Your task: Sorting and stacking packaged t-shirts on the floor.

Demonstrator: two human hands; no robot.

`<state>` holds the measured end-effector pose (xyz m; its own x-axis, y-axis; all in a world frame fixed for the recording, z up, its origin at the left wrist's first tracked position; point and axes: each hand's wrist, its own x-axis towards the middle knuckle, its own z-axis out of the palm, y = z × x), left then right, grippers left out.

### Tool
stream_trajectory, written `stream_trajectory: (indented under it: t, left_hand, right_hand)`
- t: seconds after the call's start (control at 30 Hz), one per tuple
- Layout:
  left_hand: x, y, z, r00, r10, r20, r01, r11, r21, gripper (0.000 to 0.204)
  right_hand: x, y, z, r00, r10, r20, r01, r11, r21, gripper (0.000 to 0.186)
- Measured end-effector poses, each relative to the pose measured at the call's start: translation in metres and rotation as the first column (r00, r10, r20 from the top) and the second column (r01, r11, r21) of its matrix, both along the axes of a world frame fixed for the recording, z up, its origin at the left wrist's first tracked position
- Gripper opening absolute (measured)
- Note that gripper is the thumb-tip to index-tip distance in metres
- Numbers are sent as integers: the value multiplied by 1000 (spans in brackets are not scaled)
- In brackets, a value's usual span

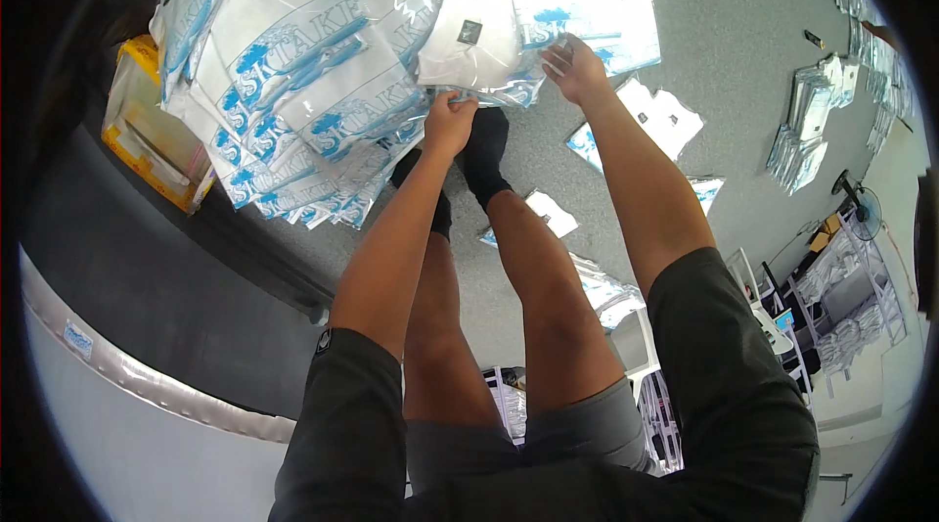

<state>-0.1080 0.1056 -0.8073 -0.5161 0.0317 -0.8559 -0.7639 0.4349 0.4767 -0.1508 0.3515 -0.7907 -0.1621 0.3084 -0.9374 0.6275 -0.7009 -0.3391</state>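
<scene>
A clear plastic bag holding a folded white shirt (479, 38) lies on top of a spread pile of like bags with blue print (293, 91) on the grey floor. My left hand (448, 123) pinches the near edge of that top bag. At the bag's right corner my right hand (575, 70) rests with fingers curled on the plastic. Both forearms reach forward over my legs and black socks (484, 155).
A yellow cardboard box (147, 126) stands at the left of the pile. More bagged shirts (660, 116) lie scattered on the floor to the right, with stacks (807, 126) farther right. A fan (861, 204) and white racks (851, 297) stand at the right edge.
</scene>
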Motion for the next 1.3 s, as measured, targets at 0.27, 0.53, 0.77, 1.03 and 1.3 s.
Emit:
stream_trajectory:
  t: [0.27, 0.53, 0.77, 1.03, 1.3]
  left_hand:
    - [-7, 15, -2, 973, 201, 110, -202, 979, -8, 55]
    - [-19, 25, 14, 843, 476, 250, -484, 874, -33, 46]
    - [8, -24, 7, 970, 129, -207, -148, 986, -78, 31]
    - [-44, -104, 95, 861, 210, -463, -295, 948, -119, 26]
    - [-153, -179, 92, 778, 604, -172, -628, 751, -204, 55]
  right_hand:
    - [-2, 32, -7, 1000, 18, -4, -18, 999, 31, 31]
    - [-3, 39, -14, 998, -67, -17, 67, 998, 0, 31]
    - [-18, 35, 13, 981, -132, -142, 103, 975, -195, 28]
    - [3, 52, 58, 980, -9, -200, -4, 998, -69, 38]
    - [55, 35, 66, 991, -56, -118, 44, 994, -102, 45]
